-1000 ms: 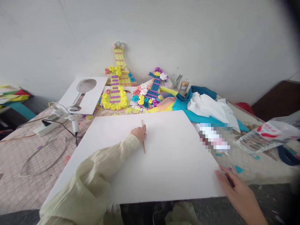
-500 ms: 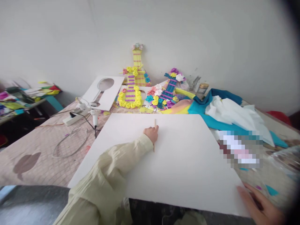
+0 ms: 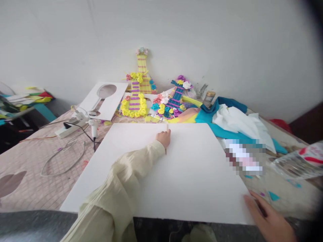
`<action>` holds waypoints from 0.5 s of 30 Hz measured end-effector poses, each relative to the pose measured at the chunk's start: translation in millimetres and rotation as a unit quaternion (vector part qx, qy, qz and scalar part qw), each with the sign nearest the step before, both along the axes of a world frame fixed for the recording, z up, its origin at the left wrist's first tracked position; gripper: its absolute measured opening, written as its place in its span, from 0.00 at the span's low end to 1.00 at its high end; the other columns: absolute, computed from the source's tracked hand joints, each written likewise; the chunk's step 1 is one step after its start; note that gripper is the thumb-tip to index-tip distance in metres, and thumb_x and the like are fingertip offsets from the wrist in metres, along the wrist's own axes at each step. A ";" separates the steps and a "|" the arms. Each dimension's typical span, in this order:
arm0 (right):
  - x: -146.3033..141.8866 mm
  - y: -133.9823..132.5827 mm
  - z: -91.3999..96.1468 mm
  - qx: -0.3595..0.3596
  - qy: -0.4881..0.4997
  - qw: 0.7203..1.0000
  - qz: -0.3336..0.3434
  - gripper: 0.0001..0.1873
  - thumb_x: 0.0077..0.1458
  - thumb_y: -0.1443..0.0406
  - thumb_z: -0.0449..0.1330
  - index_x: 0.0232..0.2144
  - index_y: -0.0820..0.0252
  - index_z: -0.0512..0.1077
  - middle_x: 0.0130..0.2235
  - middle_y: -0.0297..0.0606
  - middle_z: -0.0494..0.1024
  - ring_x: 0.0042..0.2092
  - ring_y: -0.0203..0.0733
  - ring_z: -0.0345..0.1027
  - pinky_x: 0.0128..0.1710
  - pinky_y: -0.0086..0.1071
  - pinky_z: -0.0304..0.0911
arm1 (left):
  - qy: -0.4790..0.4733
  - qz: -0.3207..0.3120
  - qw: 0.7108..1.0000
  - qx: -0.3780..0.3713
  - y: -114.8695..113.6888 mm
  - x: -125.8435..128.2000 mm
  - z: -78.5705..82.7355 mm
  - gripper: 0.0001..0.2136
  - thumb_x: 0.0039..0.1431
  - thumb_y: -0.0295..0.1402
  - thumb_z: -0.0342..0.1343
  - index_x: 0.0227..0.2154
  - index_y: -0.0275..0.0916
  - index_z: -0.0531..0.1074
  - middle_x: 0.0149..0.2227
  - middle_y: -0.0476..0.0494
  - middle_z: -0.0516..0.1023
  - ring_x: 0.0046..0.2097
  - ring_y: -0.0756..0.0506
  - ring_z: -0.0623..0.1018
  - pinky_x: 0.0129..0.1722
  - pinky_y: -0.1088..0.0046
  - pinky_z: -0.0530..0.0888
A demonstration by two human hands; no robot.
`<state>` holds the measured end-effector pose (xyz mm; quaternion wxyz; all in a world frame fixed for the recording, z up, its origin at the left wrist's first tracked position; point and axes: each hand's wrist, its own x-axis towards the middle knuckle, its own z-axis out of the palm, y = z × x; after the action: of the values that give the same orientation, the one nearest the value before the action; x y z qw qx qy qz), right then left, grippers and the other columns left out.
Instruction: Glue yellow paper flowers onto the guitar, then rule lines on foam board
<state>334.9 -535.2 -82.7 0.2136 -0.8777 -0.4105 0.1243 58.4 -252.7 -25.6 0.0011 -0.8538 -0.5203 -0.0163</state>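
A large white board [image 3: 191, 174] lies flat on the table in front of me. My left hand [image 3: 163, 137], in a pale yellow sleeve, is closed around a thin wooden pencil [image 3: 166, 141] whose tip rests on the board near its far edge. My right hand [image 3: 270, 220] lies at the board's near right corner, its fingers stretched out flat on the edge and holding nothing.
Two flower-covered paper guitars [image 3: 137, 94] [image 3: 174, 99] lean on the wall behind. A cut-out white board [image 3: 106, 101], a glue gun [image 3: 94, 126], a power strip [image 3: 68, 129] and cables lie left. Teal and white fabric [image 3: 234, 122] and a plastic bag [image 3: 297, 159] are right.
The view has swung left and back a little. My left hand slid slightly toward the board's far edge with the pencil. My right hand stays at the near right corner.
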 end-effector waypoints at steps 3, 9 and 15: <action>-7.0 1.9 9.5 -0.010 0.061 0.998 -0.016 0.38 0.43 0.43 0.46 0.47 0.62 0.67 0.41 0.46 0.73 0.43 0.55 0.66 0.40 0.41 0.62 | -0.003 0.003 1.000 -0.003 1.3 4.2 -0.6 0.12 0.57 0.25 0.40 0.45 0.34 0.58 0.38 0.36 0.73 0.43 0.42 0.73 0.35 0.68 0.69; -9.7 0.7 8.9 0.032 0.068 0.997 -0.009 0.35 0.43 0.45 0.48 0.45 0.63 0.67 0.40 0.46 0.73 0.44 0.56 0.65 0.40 0.41 0.61 | -0.002 0.014 1.000 -0.009 1.7 3.5 -0.3 0.13 0.58 0.24 0.39 0.45 0.35 0.58 0.38 0.36 0.74 0.44 0.43 0.73 0.36 0.69 0.69; -12.3 1.4 10.1 0.027 0.066 0.997 -0.010 0.36 0.44 0.44 0.46 0.46 0.64 0.67 0.41 0.46 0.73 0.44 0.55 0.65 0.41 0.41 0.61 | -0.007 0.017 1.000 -0.008 2.1 4.2 -0.9 0.15 0.57 0.24 0.38 0.48 0.34 0.57 0.38 0.35 0.73 0.44 0.43 0.72 0.37 0.69 0.69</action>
<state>322.6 -533.8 -72.6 0.2652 -0.8657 -0.3896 0.1687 62.6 -250.6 -26.5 -0.0095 -0.8448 -0.5347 -0.0182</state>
